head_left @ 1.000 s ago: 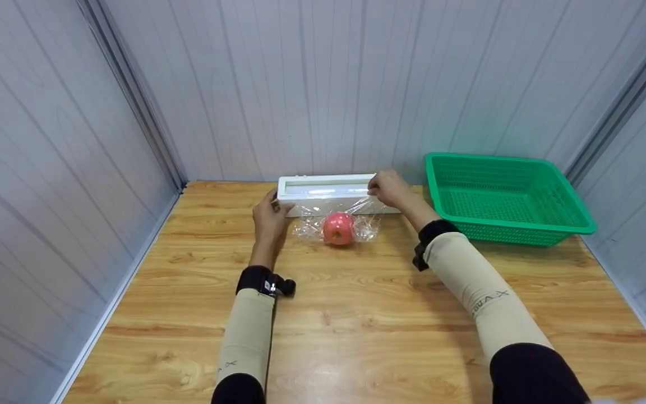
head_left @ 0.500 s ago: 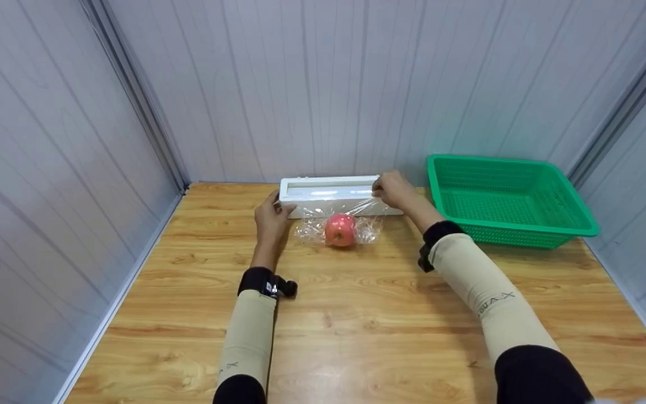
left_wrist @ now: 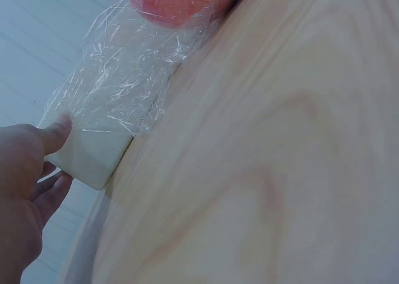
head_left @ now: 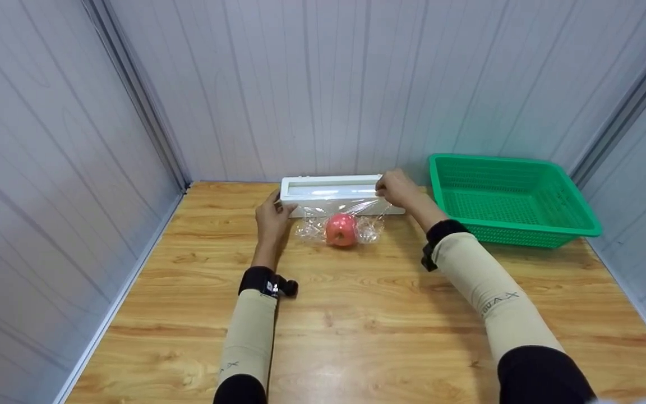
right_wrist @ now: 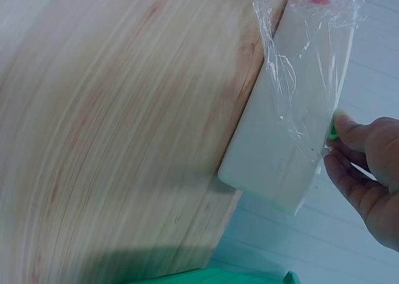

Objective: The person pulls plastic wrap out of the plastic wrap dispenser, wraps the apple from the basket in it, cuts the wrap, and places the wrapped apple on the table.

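A white cling film dispenser stands by the back wall. Clear film runs from its top edge over a red apple on the table in front, crumpling on both sides. My left hand grips the dispenser's left end, thumb on the front face and fingers behind, as the left wrist view shows. Toward the dispenser's right end, my right hand pinches a small green slider at the top edge. Most of that slider is hidden by the thumb and fingers.
A green plastic basket sits on the right, close beside the right forearm. Grey panel walls enclose the wooden table at the back and both sides.
My right hand has shifted slightly rightward along the dispenser's top edge. The left hand keeps its grip, and the apple and film stay about where they were.
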The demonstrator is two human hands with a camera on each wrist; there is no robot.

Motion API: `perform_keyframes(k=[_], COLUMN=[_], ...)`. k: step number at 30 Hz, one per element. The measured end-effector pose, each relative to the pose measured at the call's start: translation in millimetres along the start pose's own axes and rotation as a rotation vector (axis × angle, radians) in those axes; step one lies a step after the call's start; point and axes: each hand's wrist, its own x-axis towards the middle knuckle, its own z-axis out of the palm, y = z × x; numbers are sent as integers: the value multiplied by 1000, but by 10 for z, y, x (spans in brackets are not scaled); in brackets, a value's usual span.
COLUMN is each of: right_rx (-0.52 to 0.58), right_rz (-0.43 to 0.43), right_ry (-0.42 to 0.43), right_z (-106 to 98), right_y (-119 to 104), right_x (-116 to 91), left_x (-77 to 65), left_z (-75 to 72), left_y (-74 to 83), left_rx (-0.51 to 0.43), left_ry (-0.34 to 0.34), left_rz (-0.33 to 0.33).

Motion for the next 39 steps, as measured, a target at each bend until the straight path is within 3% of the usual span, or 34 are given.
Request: perform_keyframes(k=[6, 20, 28, 39], right_rx=[-25, -42, -21, -54], right_rz=[-40, 3, 57, 19], right_ry=[20, -16, -26, 15], right_z=[0, -53, -82, -108], right_y=[48, 44, 71, 111], right_x=[-7, -27, -63, -112], left_x=[-1, -14, -2, -6], left_z=[-14, -50, -65, -61], left_y=[8, 13, 14, 4], left_rx=[5, 0, -2, 26], left_ry=[-8, 3, 4, -12], left_rz=[-25, -61, -52, -19])
